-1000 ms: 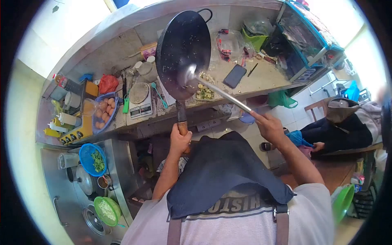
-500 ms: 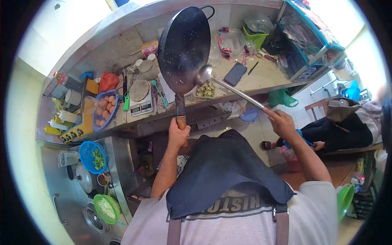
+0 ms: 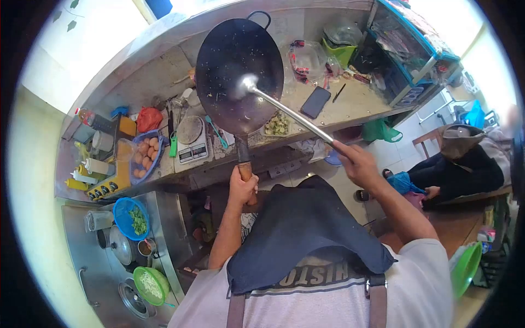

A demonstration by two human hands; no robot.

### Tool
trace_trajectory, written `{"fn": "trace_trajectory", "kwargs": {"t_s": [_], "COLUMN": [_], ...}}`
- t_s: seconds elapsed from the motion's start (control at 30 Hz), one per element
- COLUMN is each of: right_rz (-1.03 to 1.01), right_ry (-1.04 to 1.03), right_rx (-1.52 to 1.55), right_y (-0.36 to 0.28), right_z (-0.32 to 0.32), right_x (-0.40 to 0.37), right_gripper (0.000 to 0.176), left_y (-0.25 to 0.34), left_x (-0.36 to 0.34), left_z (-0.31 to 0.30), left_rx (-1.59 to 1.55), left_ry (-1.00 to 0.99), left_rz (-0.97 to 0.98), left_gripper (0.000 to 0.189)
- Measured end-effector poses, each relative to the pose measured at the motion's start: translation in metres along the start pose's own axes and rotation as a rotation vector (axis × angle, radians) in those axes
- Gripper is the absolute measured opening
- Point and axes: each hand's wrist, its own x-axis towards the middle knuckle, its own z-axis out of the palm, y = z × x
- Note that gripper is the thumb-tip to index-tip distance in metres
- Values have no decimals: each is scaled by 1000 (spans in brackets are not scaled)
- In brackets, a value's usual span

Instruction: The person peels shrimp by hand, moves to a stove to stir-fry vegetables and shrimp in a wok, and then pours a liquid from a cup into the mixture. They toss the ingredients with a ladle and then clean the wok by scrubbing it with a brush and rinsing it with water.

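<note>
My left hand (image 3: 242, 188) is wrapped round the wooden handle of a dark wok (image 3: 232, 52), holding it up with its inside facing me. Small bits of food cling to the wok's inner surface. My right hand (image 3: 358, 165) grips the wooden end of a long metal ladle (image 3: 295, 116). The ladle's bowl is smeared by motion in front of the wok's inside; whether it touches cannot be made out. Partly behind the wok's lower right edge, a clear tray of chopped food (image 3: 278, 125) lies on the counter.
On the counter (image 3: 350, 106) lie a phone (image 3: 315, 102), a kitchen scale (image 3: 192, 148) and a blue basket of eggs (image 3: 144, 158). Blue (image 3: 131, 218) and green (image 3: 151, 285) colanders stand at lower left. Another person (image 3: 456, 172) sits at the right.
The wok's inside has turned more toward me, and its rim has shifted left and down. My right hand has moved left, carrying the ladle's bowl further across the wok.
</note>
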Motion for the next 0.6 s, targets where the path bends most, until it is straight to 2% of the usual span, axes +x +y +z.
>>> {"fn": "trace_trajectory", "kwargs": {"t_s": [0.07, 0.17, 0.3, 0.37, 0.47, 0.6], "right_rz": [-24, -77, -64, -29, -69, -40], "right_ry": [47, 6, 2, 35, -5, -47], "right_rx": [57, -83, -89, -15, -58, -157], "right_y": [-27, 5, 27, 5, -7, 43], "right_z": [7, 21, 3, 1, 9, -8], "right_x": [22, 18, 6, 13, 20, -4], "right_gripper": [48, 48, 48, 48, 47, 48], "left_y": [2, -1, 11, 8, 6, 15], "left_x": [-1, 1, -2, 0, 1, 1], "left_z": [3, -1, -3, -3, -4, -4], "left_rx": [-12, -18, 34, 58, 44, 51], "left_ry": [-4, -22, 16, 22, -2, 7], "left_rz": [-10, 7, -25, 2, 8, 9], "left_gripper": [30, 29, 29, 29, 29, 29]}}
